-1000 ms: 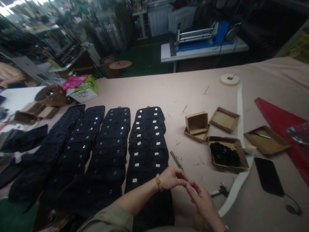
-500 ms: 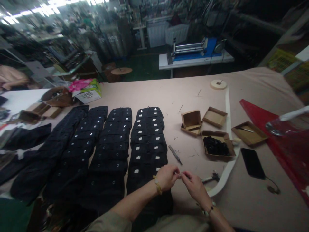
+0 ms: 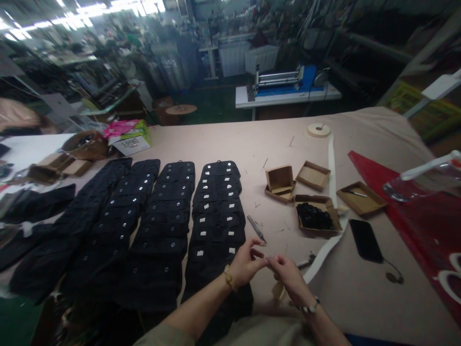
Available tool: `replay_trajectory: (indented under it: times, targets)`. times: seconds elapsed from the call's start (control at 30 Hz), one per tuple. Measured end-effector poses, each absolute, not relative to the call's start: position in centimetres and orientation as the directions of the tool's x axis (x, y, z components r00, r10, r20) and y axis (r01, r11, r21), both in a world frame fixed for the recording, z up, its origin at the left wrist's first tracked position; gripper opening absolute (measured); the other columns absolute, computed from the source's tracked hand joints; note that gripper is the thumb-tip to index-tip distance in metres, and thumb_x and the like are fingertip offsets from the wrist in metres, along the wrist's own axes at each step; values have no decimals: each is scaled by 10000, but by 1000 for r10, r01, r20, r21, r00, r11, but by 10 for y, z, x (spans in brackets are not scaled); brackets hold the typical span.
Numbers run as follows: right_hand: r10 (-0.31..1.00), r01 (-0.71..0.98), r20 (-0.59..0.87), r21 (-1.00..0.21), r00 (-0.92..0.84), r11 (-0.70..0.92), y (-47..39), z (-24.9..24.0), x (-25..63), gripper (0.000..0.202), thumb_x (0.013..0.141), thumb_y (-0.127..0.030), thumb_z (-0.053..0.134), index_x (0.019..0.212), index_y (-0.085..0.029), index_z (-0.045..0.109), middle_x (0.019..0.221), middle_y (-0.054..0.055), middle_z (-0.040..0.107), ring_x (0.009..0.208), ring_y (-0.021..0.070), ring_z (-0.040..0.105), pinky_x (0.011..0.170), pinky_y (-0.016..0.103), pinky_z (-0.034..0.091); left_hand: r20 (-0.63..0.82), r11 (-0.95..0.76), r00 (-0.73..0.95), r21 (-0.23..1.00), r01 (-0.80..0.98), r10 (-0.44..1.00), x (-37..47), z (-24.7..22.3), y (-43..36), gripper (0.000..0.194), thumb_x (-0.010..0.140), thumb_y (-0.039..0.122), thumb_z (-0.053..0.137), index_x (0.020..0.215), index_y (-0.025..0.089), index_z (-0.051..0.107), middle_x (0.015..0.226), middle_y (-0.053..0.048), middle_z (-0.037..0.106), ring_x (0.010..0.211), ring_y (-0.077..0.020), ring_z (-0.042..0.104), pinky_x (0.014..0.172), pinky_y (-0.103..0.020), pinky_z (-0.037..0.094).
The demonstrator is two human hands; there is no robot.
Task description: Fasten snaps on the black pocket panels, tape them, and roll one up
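In the head view my left hand (image 3: 247,263) is at the lower middle, with its index finger lifted away from the thumb. A small pale bit shows near that index fingertip. Its thumb meets the fingertips of my right hand (image 3: 287,275), which are pinched together; whatever they grip is too small to make out. Left of my hands lies a column of overlapping black fabric pieces (image 3: 218,226) with white tape squares (image 3: 200,253). Just beyond my fingers rests a metal hand tool (image 3: 256,228). Another tool (image 3: 306,262) lies partly behind my right hand.
White tape (image 3: 332,163) runs from a roll (image 3: 318,129) toward my right hand. Cardboard boxes stand right, one holding black pieces (image 3: 314,216). A phone (image 3: 366,240) and red sheet (image 3: 403,206) lie beyond. More black fabric columns (image 3: 163,216) with metal eyelets fill the left.
The left index finger has lifted away from the thumb, opening its earlier pinch. The right hand stays pinched. The view has shifted slightly, and a tan piece now shows below the right hand.
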State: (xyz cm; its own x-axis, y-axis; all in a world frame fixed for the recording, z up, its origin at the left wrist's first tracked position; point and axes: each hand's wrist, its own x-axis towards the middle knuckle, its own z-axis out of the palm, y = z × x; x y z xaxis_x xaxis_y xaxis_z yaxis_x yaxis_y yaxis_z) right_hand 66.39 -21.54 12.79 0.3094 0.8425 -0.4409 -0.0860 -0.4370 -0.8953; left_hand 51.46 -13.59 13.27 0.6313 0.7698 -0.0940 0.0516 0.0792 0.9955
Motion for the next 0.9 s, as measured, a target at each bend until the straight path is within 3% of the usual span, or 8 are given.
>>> replay_trajectory:
  times: [0.1, 0.27, 0.33, 0.47, 0.6, 0.73, 0.83, 0.9]
  targets:
    - [874, -31, -387, -918, 293, -396, -218, 125, 664, 516, 736, -683, 653, 686, -189, 513, 575, -35, 445, 544, 120, 371, 514, 251, 300, -115, 66, 645, 993, 100, 756, 517, 135, -132, 388, 751, 241, 762, 1087, 196, 573, 1153, -60, 635, 835, -129, 631, 605, -200, 445]
    - [949, 269, -227, -921, 220, -283, -219, 136, 666, 415, 888, -573, 527, 832, -186, 669, 795, 49, 677, 774, 217, 603, 693, 288, 412, 49, -282, 658, 925, 254, 751, 519, 143, -132, 303, 735, 82, 639, 1007, 200, 578, 988, -26, 627, 853, -150, 620, 748, -262, 483]
    - [958, 396, -213, -876, 192, -274, -218, 143, 668, 383, 903, -532, 496, 843, -207, 690, 799, 55, 697, 779, 235, 628, 696, 296, 406, 84, -388, 701, 876, 286, 708, 520, 145, -129, 277, 736, 71, 616, 975, 205, 574, 986, -29, 608, 883, -163, 615, 822, -291, 486]
    - [949, 488, -230, -817, 214, -308, -215, 147, 670, 343, 859, -498, 515, 748, -224, 689, 708, 54, 674, 713, 228, 617, 638, 282, 363, 14, -454, 772, 816, 358, 635, 521, 141, -124, 275, 734, 82, 611, 969, 220, 575, 1032, -41, 609, 843, -174, 632, 748, -286, 489]
    - [870, 190, -391, -869, 301, -456, -205, 126, 671, 397, 764, -571, 560, 614, -204, 578, 570, 18, 541, 613, 192, 515, 572, 276, 334, 18, -535, 806, 757, 376, 592, 525, 136, -127, 198, 782, 105, 569, 934, 226, 609, 966, -61, 629, 756, -191, 623, 652, -301, 464]
    - [720, -164, -551, -827, 422, -537, -195, 107, 675, 417, 719, -612, 526, 606, -222, 430, 532, -33, 382, 499, 130, 359, 493, 259, 278, 127, -445, 748, 863, 241, 651, 545, 131, -98, 178, 745, 70, 587, 847, 216, 600, 893, -40, 639, 798, -183, 622, 722, -300, 489]
    - [638, -357, -645, -765, 422, -537, -191, 103, 682, 439, 649, -607, 610, 623, -212, 420, 553, -54, 351, 474, 89, 291, 473, 230, 214, 48, -139, 458, 976, 168, 887, 569, 130, -9, 187, 697, 70, 659, 745, 195, 529, 871, -14, 653, 780, -142, 626, 731, -262, 509]
    - [599, -459, -688, -722, 409, -517, -191, 99, 687, 453, 597, -577, 687, 631, -197, 441, 568, -54, 367, 482, 75, 291, 479, 214, 185, -97, 76, 99, 976, 204, 990, 584, 130, 79, 254, 676, 86, 707, 718, 186, 477, 853, -5, 647, 754, -117, 623, 702, -228, 511]
